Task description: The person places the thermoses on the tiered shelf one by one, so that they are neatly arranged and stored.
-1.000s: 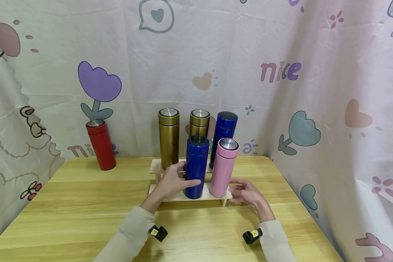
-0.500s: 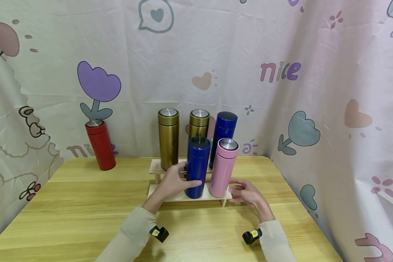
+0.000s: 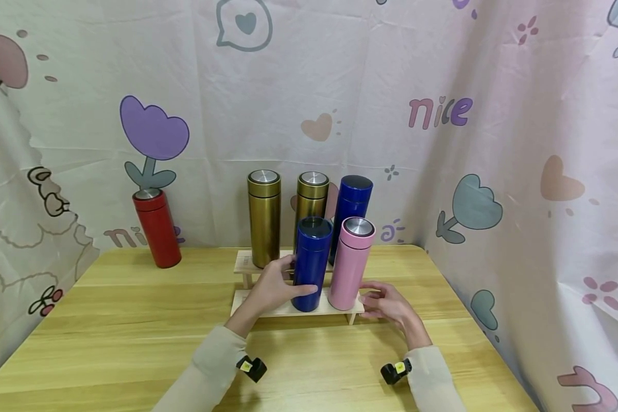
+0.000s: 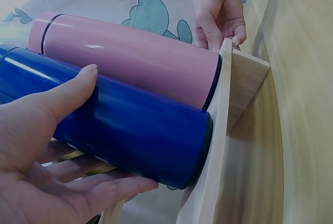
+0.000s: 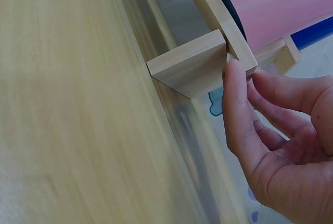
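My left hand (image 3: pixel 275 286) holds the lower part of a blue thermos bottle (image 3: pixel 311 257), its thumb lying across the front. In the left wrist view this blue thermos (image 4: pixel 140 125) has its base at the lower step of a wooden two-step rack (image 3: pixel 273 309). Just right of it stands a pink thermos (image 3: pixel 351 266) with a silver lid, on the same step. At the rack's right end my right hand (image 3: pixel 388 306) pinches the edge of the lower shelf (image 5: pixel 237 44) between thumb and finger. Some left-hand fingers are hidden behind the blue thermos.
On the upper step stand a gold thermos (image 3: pixel 264 223), a second gold thermos (image 3: pixel 312 191) partly covered, and another blue thermos (image 3: pixel 352 197). A red thermos (image 3: pixel 158 229) stands at the table's back left. A patterned curtain (image 3: pixel 365 86) hangs behind the wooden table (image 3: pixel 108 332).
My left hand and the blue thermos have shifted slightly right, toward the pink one, and the thermos's top sits a little lower. The right hand stays at the shelf's end.
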Action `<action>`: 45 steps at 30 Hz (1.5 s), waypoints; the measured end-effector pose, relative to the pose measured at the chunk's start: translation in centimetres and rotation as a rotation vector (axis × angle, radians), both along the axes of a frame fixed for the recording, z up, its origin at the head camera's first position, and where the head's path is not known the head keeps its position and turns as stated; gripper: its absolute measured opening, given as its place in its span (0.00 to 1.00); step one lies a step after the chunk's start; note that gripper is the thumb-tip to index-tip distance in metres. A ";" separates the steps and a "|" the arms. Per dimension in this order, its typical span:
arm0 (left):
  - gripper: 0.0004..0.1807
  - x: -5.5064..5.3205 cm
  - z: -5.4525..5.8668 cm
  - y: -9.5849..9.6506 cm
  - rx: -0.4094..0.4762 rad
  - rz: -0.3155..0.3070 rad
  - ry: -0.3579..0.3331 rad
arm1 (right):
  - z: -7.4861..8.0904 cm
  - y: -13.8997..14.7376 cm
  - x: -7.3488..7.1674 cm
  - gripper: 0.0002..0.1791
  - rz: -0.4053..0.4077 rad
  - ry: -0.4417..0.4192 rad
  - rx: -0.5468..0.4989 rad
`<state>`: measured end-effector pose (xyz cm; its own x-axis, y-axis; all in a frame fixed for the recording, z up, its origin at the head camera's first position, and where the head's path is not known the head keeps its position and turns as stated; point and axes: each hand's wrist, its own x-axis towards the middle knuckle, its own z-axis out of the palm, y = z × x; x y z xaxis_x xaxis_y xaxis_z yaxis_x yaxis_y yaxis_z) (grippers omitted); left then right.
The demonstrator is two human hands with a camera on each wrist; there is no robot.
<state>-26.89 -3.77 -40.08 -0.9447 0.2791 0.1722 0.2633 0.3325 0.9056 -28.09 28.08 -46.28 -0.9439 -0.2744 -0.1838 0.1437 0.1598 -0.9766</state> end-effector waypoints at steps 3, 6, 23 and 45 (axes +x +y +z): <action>0.46 0.0 0.0 0.1 0.005 0.005 -0.004 | 0.0 0.0 -0.1 0.29 0.005 0.001 -0.005; 0.46 -0.1 0.0 0.2 0.005 0.010 -0.005 | -0.1 0.0 -0.1 0.30 0.006 0.001 -0.009; 0.44 0.0 -0.2 0.3 0.018 0.015 -0.011 | 0.1 0.0 0.0 0.30 -0.003 -0.006 0.010; 0.47 -0.2 -0.5 -0.5 0.003 -0.028 -0.036 | -0.1 0.0 -0.1 0.30 0.000 -0.006 -0.014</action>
<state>-27.09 -4.26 -40.63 -0.9422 0.3050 0.1390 0.2394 0.3223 0.9159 -28.19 28.07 -46.33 -0.9429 -0.2767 -0.1856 0.1498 0.1458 -0.9779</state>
